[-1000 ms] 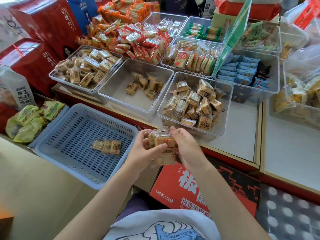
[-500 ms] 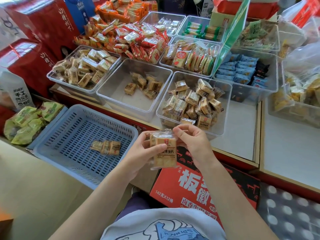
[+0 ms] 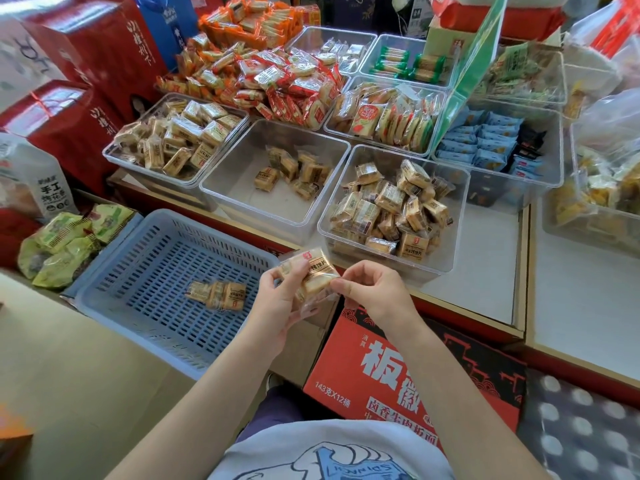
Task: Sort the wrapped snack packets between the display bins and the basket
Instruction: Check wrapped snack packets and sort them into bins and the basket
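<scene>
Shop counter: clear bins [image 3: 446,233] hold snacks; basket [image 3: 138,258] two; both hands' fingers [image 3: 298,271] pinch one packet [image 3: 311,273].

I see a white display counter with red front edge [image 3: 485,292], clear plastic bins of wrapped snacks [image 3: 446,261] sitting on it in rows, heaped red-wrapped packets [image 3: 277,84] behind, bare white surface at right.

Bright, even daylight, glare on the clear bins [image 3: 277,216], soft shadows, wide-angle bending and blur at the edges
</scene>
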A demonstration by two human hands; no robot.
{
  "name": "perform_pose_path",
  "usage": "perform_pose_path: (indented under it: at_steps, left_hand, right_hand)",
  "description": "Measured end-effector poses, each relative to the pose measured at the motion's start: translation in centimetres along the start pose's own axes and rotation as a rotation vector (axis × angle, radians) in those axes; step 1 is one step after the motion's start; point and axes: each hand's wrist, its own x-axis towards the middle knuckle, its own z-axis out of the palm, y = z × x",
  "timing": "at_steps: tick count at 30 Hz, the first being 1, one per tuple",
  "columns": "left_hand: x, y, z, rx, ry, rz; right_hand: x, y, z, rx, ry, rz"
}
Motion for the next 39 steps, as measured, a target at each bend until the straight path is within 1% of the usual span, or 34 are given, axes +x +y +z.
perform_pose_path:
  at_steps: [7,12,14,18,20,21,24,26,30,34,39]
  left_hand:
    - [0.1,-0.4,-0.1,0.039,0.04,0.031]
    - [0.2,-0.6,-0.9,0.154,0.054,0.146]
    - [0.2,-0.5,-1.2,0.204,0.068,0.191]
    - [0.6,-0.6,-2.2,0.325,0.093,0.219]
    - [0.4,-0.4,-2.3,0.344,0.038,0.217]
    - [0.1,-0.2,-2.2,0.344,-0.021,0.213]
    - [-1.1,0.5,-1.1,0.367,-0.215,0.181]
    - [-1.5,0.6,-0.4,0.401,-0.282,0.187]
    - [-1.4,0.6,-0.2,0.415,-0.251,0.217]
    - [-1.3,0.2,-0.1,0.416,-0.255,0.167]
    - [-1.1,0.4,0.0,0.4,-0.274,0.119]
  right_hand:
    - [0.1,0.1,0.3,0.077,0.063,-0.106]
    - [0.5,0.1,-0.7,0.036,0.191,-0.12]
    - [0.4,-0.1,-1.4,0.013,0.171,-0.063]
    - [0.0,-0.9,-2.0,-0.128,0.037,0.046]
    - [0.0,-0.9,-1.6,-0.151,-0.025,0.093]
    - [0.0,-0.8,-1.3,-0.142,-0.036,0.109]
    - [0.0,-0.7,-0.5,-0.091,-0.004,0.122]
    - [-0.1,-0.8,-0.2,-0.048,0.031,0.112]
    - [-0.1,-0.7,0.1,-0.029,0.126,0.021]
    - [-0.2,-0.7,0.1,-0.105,0.259,-0.1]
    - [-0.1,-0.8,0.0,-0.142,0.231,-0.095]
